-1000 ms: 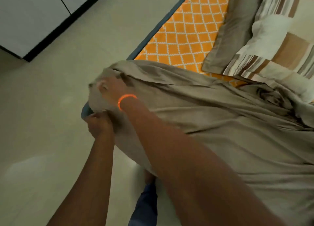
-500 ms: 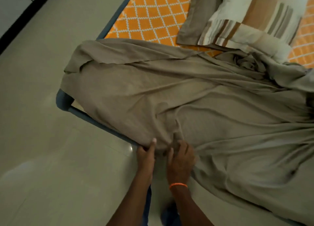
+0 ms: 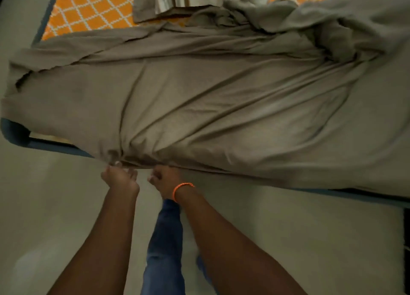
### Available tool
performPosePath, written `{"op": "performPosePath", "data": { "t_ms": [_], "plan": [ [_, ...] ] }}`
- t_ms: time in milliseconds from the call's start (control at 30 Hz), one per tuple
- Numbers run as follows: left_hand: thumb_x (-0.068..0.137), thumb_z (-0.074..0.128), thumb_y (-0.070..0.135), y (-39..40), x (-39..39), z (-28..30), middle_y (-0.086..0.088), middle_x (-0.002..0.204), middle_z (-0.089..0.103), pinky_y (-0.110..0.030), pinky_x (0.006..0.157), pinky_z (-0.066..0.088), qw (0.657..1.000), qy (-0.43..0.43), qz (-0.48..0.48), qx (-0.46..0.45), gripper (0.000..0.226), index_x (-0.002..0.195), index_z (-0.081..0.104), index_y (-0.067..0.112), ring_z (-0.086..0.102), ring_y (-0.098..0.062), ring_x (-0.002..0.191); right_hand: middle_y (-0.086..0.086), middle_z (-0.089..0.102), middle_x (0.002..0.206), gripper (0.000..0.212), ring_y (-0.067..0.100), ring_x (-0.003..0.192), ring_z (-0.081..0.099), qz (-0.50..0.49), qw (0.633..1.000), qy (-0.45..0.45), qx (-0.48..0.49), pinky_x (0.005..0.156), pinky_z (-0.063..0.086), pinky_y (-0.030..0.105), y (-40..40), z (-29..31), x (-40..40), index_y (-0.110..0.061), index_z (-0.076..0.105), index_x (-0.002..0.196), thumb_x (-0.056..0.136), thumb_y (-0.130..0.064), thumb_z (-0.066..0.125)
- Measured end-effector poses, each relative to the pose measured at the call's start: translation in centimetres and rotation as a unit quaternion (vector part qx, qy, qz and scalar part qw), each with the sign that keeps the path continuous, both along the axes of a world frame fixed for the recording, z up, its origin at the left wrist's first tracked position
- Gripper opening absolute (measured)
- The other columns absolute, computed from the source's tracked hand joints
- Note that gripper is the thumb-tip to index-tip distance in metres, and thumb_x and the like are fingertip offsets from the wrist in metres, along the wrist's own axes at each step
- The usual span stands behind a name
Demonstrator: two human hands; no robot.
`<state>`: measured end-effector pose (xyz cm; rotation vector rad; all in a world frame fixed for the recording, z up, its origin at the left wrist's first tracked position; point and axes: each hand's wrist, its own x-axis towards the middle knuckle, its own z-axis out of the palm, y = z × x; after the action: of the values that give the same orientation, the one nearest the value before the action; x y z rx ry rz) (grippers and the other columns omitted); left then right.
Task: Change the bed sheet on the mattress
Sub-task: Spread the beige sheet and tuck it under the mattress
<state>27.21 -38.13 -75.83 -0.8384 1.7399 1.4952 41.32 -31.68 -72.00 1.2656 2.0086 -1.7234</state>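
Both hands, left hand (image 3: pixel 121 179) and right hand (image 3: pixel 165 180), have fingers clenched on the taupe sheet (image 3: pixel 210 99) hem at six o'clock of the mattress (image 3: pixel 93 8). Pulling unevenly could drag the bunched two o'clock corner loose.

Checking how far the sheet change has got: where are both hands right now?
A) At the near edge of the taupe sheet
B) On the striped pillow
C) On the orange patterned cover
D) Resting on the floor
A: the left hand and the right hand grip the taupe sheet at its near edge, where the folds gather.
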Motion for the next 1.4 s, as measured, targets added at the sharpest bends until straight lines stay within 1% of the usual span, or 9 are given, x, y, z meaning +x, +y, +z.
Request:
{"op": "performPosePath", "data": {
  "t_ms": [200,400,633,733,867,967,1067,1300,1400],
  "plan": [
    [0.105,0.051,0.014,4.5,16.1,3.8,-0.005,0.118,0.075,-0.032,0.073,0.052,0.96,0.03,-0.279,0.02,0.023,0.122,0.065,0.016,0.071,-0.018,0.091,0.008,0.074,0.09,0.026,0.032,0.087,0.068,-0.24,0.97,-0.034,0.029,0.081,0.056,0.044,-0.5,-2.1,14.4,-0.019,0.071,0.088,0.083,-0.034,0.051],
    [0.109,0.047,0.016,8.1,29.6,5.1,-0.006,0.117,0.077,-0.03,0.072,0.051,0.892,-0.036,-0.444,0.078,0.024,0.109,0.07,0.018,0.073,-0.024,0.095,0.002,0.075,0.083,0.02,0.02,0.078,0.067,-0.446,0.883,-0.05,0.138,0.078,0.055,0.041,2.9,-2.4,28.3,-0.017,0.072,0.083,0.087,0.0,0.061],
    [0.111,0.042,0.018,13.8,35.8,3.6,-0.005,0.124,0.076,-0.038,0.089,0.054,0.874,-0.119,-0.461,0.1,0.028,0.123,0.067,0.014,0.071,-0.023,0.11,0.014,0.076,0.113,0.019,0.021,0.097,0.072,-0.713,0.659,0.222,-0.089,0.07,0.055,0.029,10.6,-1.9,35.2,-0.01,0.067,0.109,0.1,-0.019,0.053],
    [0.113,0.038,0.021,15.9,36.9,2.1,0.0,0.132,0.071,-0.045,0.101,0.049,0.843,-0.182,-0.503,0.045,0.034,0.135,0.062,0.014,0.067,-0.023,0.12,0.012,0.074,0.092,0.014,0.027,0.086,0.071,-0.819,0.556,0.123,-0.064,0.065,0.053,0.032,12.5,-4.3,36.6,-0.013,0.065,0.096,0.099,-0.011,0.052],
    [0.11,0.048,0.018,17.5,38.6,0.2,-0.001,0.133,0.069,-0.043,0.087,0.053,0.846,-0.223,-0.485,0.01,0.021,0.124,0.063,0.018,0.069,-0.023,0.116,0.01,0.059,0.118,0.031,0.031,0.101,0.066,-0.882,0.455,0.079,-0.09,0.071,0.058,0.045,13.9,-7.0,38.9,-0.021,0.045,0.129,0.1,-0.015,0.055],
    [0.107,0.053,0.01,18.1,40.3,-0.8,-0.005,0.12,0.076,-0.038,0.074,0.057,0.867,-0.206,-0.453,-0.017,0.02,0.123,0.063,0.016,0.075,-0.022,0.098,0.011,0.064,0.093,0.018,0.02,0.065,0.064,-0.868,0.479,0.081,-0.107,0.054,0.049,0.028,14.7,-7.4,40.6,-0.019,0.05,0.118,0.102,-0.012,0.05],
    [0.101,0.053,0.004,18.4,41.7,-1.7,-0.004,0.092,0.082,-0.028,0.058,0.052,0.882,-0.132,-0.448,-0.06,0.02,0.113,0.066,0.013,0.075,-0.016,0.069,0.011,0.054,0.064,0.012,0.018,0.046,0.047,-0.821,0.569,0.006,-0.052,0.037,0.035,0.019,14.7,-7.9,41.7,-0.011,0.052,0.092,0.099,-0.001,0.05],
    [0.084,0.061,0.017,17.7,44.6,-2.7,-0.009,0.058,0.067,-0.024,0.042,0.043,0.918,0.005,-0.336,-0.211,0.014,0.082,0.067,0.005,0.057,-0.019,0.041,-0.009,0.074,0.071,0.025,0.021,0.071,0.073,-0.44,0.888,-0.107,-0.084,0.08,0.061,0.052,9.8,-11.7,47.8,-0.039,0.071,0.084,0.077,-0.054,0.053],
    [0.09,0.05,0.012,19.0,47.6,-1.2,-0.011,0.058,0.062,-0.025,0.043,0.042,0.936,-0.009,-0.27,-0.227,0.021,0.072,0.061,0.005,0.057,-0.021,0.041,-0.002,0.075,0.073,0.015,0.021,0.069,0.073,-0.459,0.884,-0.062,-0.071,0.077,0.061,0.052,9.8,-9.9,49.1,-0.028,0.073,0.08,0.076,-0.038,0.062]
  ]
}}
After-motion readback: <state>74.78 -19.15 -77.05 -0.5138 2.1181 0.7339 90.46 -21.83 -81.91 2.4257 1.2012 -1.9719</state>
